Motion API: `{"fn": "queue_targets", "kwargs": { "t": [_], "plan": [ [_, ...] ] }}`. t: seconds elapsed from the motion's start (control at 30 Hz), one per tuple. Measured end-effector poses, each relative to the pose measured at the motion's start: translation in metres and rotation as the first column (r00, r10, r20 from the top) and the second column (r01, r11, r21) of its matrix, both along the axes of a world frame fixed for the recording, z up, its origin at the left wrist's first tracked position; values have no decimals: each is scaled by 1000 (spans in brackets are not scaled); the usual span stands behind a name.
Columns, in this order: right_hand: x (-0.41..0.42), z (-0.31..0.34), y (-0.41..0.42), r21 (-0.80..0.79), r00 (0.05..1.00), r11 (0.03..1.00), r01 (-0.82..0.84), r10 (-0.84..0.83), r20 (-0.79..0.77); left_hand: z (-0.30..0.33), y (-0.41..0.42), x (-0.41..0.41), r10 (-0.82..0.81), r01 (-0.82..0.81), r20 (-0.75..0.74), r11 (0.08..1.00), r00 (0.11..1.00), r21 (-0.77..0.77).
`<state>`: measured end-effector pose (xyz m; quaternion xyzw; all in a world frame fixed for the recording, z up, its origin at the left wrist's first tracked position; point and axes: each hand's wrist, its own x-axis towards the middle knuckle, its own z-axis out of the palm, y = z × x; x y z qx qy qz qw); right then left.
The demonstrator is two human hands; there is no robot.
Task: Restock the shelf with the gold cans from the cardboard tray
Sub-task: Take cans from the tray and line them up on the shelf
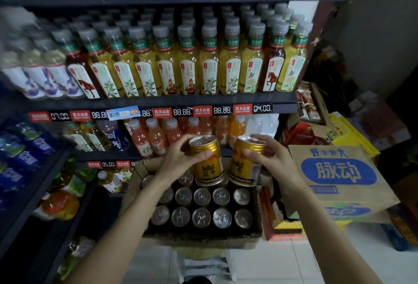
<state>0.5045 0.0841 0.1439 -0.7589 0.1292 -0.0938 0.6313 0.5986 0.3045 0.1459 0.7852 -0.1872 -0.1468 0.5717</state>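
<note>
Holding a can in each hand, the person has both lifted clear above the cardboard tray (256,232). The left hand (181,159) wraps its fingers round the left gold can (207,159) from the side, thumb across the front just under the rim. The right hand (269,159) grips the right gold can (245,161) the same way from the other side, fingers curled behind it. Both cans stand nearly upright, long axis vertical, tops tipped slightly away from each other, and they sit just beside one another between the two hands.

Below the hands, the rest of the gold cans (201,206) stand in rows in the tray, lids up. The shelf (108,154) lies ahead of and above the hands, its nearest stocked level holding pink bottles (156,136) just beyond the fingertips. So the coming move looks like a forward carry, cans kept upright. Neither hand is clearly nearer; the left has the more open run toward the shelving on that side. Which slot takes the cans, I cannot tell from here.
</note>
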Motion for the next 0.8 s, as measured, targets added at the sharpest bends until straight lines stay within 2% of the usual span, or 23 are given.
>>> {"fn": "queue_targets", "kwargs": {
  "t": [0.07, 0.23, 0.33, 0.43, 0.67, 0.8],
  "plan": [
    [8, 24, 1, 25, 999, 999, -41, 40, 22, 25, 1, 6, 9, -8, 42, 999, 999, -38],
    [39, 86, 2, -67, 980, 988, -139, 147, 136, 95, 11, 30, 22, -19, 351, 1000, 936, -12],
    [57, 123, 2, -135, 950, 976, -169, 197, 240, 136, 16, 42, 69, -87, 570, 996, 819, 5],
    [73, 163, 4, -229, 898, 960, -164, 241, 369, 174, 17, 59, 123, -156, 708, 988, 695, -18],
    [124, 244, 6, -300, 762, 953, -46, 228, 606, 247, 5, 103, 273, -229, 825, 957, 495, -179],
    [162, 276, -3, -282, 708, 959, 29, 180, 683, 273, -10, 140, 319, -253, 823, 942, 470, -220]
  ]
}}
